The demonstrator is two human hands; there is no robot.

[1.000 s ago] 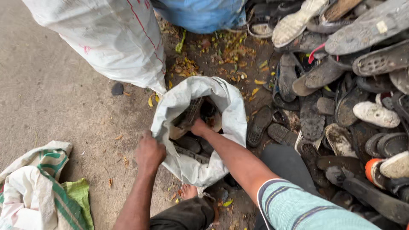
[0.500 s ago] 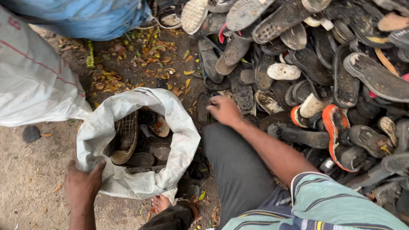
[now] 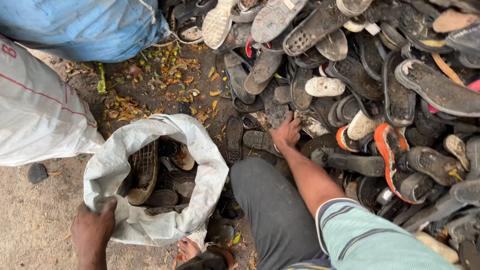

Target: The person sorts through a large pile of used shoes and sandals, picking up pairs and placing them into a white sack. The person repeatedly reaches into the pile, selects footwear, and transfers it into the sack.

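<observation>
Beyond the open white sack [image 3: 155, 150], the heap of worn shoe soles and sandals [image 3: 380, 90] is the biggest thing we see, piled up on its far right side. The sack sits on the ground with its mouth rolled wide, already holding several dark soles [image 3: 150, 175]. A second ago our right hand [image 3: 286, 133] was down inside the sack's mouth; half a second ago it had swung out toward the heap, and now it lies flat at the heap's near edge, just right of the sack. We judge one load dropped and another being sought.

Our left hand [image 3: 93, 227] has its fingers closed tight over the sack's near rim, keeping the mouth open. The right hand's fingers [image 3: 290, 120] are spread, palm down, resting among the soles; we can't tell whether they have hold of anything. A dark ridged sole [image 3: 260, 140] lies touching that hand on the sack side, between it and the sack.
</observation>
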